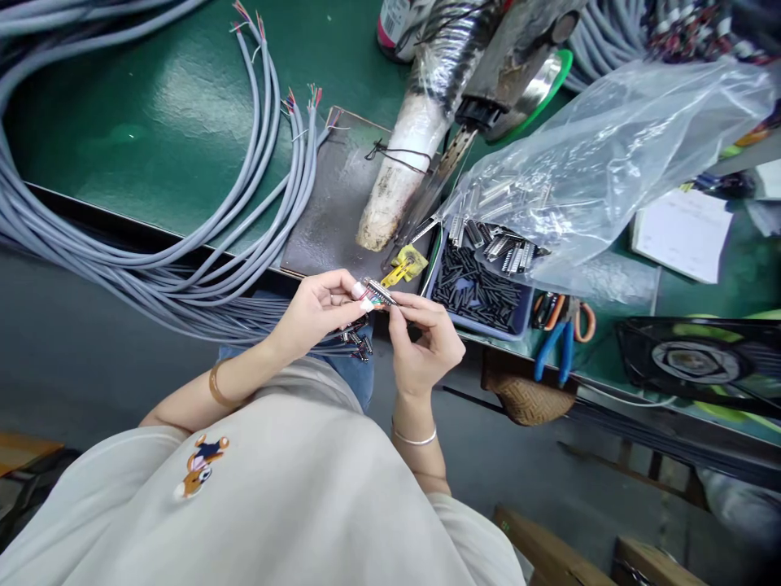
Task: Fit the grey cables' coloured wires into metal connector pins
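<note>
Between my two hands is a multi-pin connector (381, 294) with thin coloured wires along its side. My left hand (323, 309) pinches its left end and the wires between thumb and fingers. The fingertips of my right hand (424, 338) are closed on the connector's right end. Just above it, a yellow clip (398, 269) stands at the edge of a dark board (323, 203), close to or touching the connector; I cannot tell which. A soldering iron (455, 155) slants down toward this spot. Below my left hand hang grey cables with connectors (359, 342) on their ends.
Grey cables (183, 260) with stripped ends sweep over the green table (152, 106) at left. Right of my hands are a blue bin (518, 325) of black sleeves, metal connectors under a plastic bag (598, 179), pliers (558, 342) and a black fan (701, 362). A wrapped white tube (403, 171) leans above.
</note>
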Available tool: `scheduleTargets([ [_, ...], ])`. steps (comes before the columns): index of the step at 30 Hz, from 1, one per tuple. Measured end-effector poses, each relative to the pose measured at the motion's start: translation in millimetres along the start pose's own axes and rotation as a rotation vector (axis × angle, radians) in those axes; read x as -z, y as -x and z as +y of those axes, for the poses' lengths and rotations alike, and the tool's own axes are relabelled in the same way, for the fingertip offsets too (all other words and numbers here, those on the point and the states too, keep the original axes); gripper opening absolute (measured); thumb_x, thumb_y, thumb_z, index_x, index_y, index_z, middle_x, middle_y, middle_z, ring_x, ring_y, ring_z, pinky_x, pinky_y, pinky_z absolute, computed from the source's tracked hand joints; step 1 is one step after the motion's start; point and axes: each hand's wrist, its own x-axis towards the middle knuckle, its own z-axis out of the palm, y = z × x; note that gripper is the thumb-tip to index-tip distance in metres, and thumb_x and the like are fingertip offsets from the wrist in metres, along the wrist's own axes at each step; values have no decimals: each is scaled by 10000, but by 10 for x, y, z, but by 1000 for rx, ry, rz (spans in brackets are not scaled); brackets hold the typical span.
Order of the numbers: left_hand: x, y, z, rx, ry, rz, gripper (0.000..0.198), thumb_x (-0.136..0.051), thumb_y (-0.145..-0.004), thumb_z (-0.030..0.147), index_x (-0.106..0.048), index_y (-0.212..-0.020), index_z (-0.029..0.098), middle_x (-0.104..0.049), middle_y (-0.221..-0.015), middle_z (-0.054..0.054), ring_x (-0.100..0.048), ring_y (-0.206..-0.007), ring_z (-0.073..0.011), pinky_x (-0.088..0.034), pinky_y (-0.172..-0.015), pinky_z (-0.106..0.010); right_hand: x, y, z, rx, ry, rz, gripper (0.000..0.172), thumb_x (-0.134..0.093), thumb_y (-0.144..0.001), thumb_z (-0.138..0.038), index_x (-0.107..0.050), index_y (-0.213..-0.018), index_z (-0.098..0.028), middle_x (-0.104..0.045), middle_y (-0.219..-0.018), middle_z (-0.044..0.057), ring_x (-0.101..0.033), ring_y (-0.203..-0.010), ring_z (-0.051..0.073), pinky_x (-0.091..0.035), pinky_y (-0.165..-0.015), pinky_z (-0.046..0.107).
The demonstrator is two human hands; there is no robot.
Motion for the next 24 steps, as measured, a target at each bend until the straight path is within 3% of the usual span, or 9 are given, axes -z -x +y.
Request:
scheduleTargets([
  [4, -45, -43, -1, -73, -63, 64, 250, -837, -698, 232, -603, -708, 147, -674, -707, 10, -505, -502, -31, -419, -476, -158, -16, -27, 6, 48, 16, -5, 182, -686, -875, -93, -652, -974, -241, -784, -1019, 18, -766, -940, 169, -638, -798, 326],
  [11, -62, -138, -8, -192, -143, 152, 178, -785, -674, 162, -611, -705, 151, -663, -721, 8, -622, -659, -77, -513, -596, -165, -47, -116, 8, 26, -27, -48, 160, -668, -866, -84, -607, -884, -231, -774, -1073, 33, -755, -965, 165, -640, -822, 325],
  [24, -86, -240, 50, -196, -104, 138, 162, -756, -661, 113, -598, -674, 148, -656, -696, 26, -527, -529, -25, -430, -494, -134, -78, -235, 58, 4, -65, -35, 146, -674, -872, -95, -623, -875, -232, -776, -1040, 22, -752, -957, 172, -627, -825, 344],
])
